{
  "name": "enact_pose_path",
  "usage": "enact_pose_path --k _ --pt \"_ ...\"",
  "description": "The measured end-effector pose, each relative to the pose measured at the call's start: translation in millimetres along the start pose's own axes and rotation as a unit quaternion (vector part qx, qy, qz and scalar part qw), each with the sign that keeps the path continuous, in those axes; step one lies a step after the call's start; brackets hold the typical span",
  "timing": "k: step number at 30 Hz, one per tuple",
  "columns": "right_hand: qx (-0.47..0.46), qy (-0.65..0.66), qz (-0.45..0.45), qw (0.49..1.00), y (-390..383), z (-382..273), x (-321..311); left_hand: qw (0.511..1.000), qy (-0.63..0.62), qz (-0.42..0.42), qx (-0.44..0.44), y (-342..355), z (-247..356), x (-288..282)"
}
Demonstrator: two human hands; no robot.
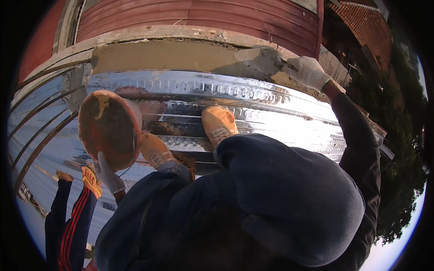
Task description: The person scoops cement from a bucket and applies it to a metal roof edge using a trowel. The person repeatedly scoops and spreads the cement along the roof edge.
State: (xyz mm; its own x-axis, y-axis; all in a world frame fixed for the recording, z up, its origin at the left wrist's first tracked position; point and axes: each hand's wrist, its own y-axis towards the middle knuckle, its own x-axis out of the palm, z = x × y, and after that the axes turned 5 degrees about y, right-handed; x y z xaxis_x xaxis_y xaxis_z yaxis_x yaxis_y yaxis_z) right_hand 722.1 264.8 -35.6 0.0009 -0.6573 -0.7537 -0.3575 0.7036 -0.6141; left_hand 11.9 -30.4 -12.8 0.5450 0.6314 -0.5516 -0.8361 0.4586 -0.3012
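Note:
My right hand (307,72), in a pale knitted glove, is closed around the handle of a trowel (270,59). The trowel's blade, smeared grey, lies against a strip of wet mortar (167,56) at the foot of the red wall. My left hand (108,172), gloved too, grips the near rim of a round, orange-brown bucket (135,110). Grey mortar (106,131) coats the inside of the bucket, which leans towards me. Part of the left fingers is hidden behind the bucket. A darker, rougher patch of mortar shows beside the trowel.
Under my orange shoes (219,122) lies shiny ribbed metal decking (312,119). Bent rusty rebars (43,110) rise on the left. Another person's legs (77,221) stand at lower left. A red corrugated wall (199,16) borders the far side; trees (384,135) lie beyond the right edge.

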Motion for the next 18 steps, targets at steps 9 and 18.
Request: enact_pose_path --k 9,18 --pt "0.131 0.054 0.026 0.99 -57.8 36.6 -17.6 1.0 0.003 -0.017 -0.004 5.3 -4.6 -7.3" --pt "-0.107 0.102 0.194 0.97 -14.3 -61.7 -65.3 0.999 -0.003 -0.021 0.046 -37.9 35.1 16.1"
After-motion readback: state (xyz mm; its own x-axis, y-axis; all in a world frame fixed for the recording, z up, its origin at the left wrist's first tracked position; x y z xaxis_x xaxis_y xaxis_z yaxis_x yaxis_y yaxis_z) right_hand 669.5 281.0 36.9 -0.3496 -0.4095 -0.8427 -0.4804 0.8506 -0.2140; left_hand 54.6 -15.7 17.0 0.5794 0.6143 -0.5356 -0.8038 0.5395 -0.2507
